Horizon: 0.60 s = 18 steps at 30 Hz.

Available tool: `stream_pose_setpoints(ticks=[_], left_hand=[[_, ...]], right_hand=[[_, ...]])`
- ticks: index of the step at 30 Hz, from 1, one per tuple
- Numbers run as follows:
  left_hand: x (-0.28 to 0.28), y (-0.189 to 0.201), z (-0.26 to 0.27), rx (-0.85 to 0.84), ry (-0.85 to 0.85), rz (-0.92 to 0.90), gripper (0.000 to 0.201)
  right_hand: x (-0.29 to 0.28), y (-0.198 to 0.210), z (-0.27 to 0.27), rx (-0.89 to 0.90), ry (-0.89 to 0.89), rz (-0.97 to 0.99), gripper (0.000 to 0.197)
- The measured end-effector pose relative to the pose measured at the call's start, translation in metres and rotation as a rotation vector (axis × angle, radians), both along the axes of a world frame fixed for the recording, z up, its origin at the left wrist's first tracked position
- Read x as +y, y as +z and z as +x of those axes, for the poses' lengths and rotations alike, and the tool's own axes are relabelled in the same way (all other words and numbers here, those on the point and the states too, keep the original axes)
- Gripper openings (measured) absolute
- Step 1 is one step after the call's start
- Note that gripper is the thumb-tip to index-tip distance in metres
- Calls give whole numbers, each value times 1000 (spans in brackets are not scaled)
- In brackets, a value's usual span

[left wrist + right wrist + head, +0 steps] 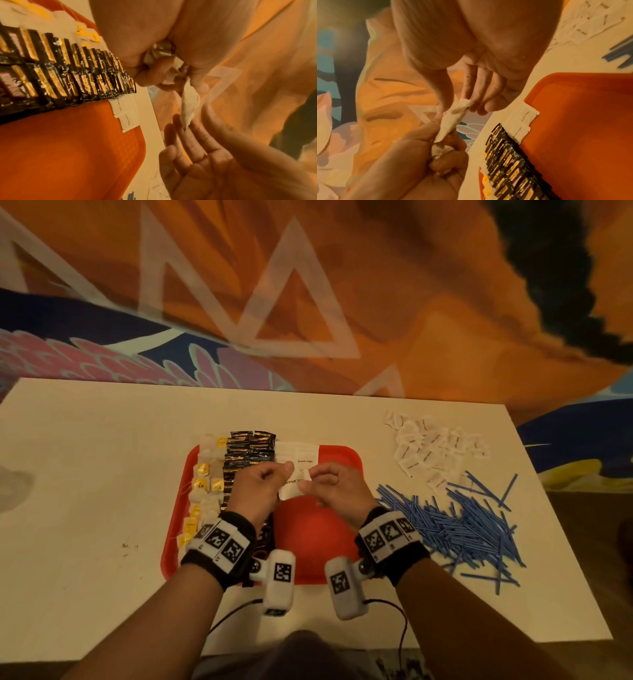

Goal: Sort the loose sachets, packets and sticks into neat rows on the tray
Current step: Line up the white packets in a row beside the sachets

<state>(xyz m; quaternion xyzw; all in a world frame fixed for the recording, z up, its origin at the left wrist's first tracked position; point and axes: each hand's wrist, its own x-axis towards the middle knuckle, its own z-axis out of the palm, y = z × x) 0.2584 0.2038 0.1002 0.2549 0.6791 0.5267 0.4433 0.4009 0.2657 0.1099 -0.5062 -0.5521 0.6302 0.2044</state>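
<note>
A red tray [318, 542] holds a column of yellow-tagged tea bags [205, 484], two rows of black-and-gold sachets [250, 453] and a short row of white brown-sugar sachets [298, 453]. Above the tray my left hand [263, 484] grips a crumpled bunch of white sachets [440, 150]. One white sachet [189, 105] sticks out of that fist. My right hand [471, 105] pinches its far end between thumb and fingers. The remaining right fingers [181, 135] stay fairly straight. How many sachets the left fist holds is hidden.
A loose pile of white sachets [435, 450] lies on the white table [85, 474] at the back right. A heap of blue sticks [455, 525] spreads right of the tray. The tray's right half is bare red. A patterned wall rises behind the table.
</note>
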Motion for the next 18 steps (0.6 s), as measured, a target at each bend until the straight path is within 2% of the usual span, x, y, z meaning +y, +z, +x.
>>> stream_pose_setpoints(ticks=[3,8,13,18], left_hand=[[0,-1,1,68,-6,18,21],[-6,-7,1,48,42,17,19],[-7,-3,-2,221,-27,81,15],[-7,-7,-3,272,-8,94,15]], right_hand=[[0,0,-4,93,-63,-66,17],[0,-3,-6,157,-117,-88,20],[-5,-7,-12,237,-76,-319,4],[-6,-10,-17,279,-182,-79,22]])
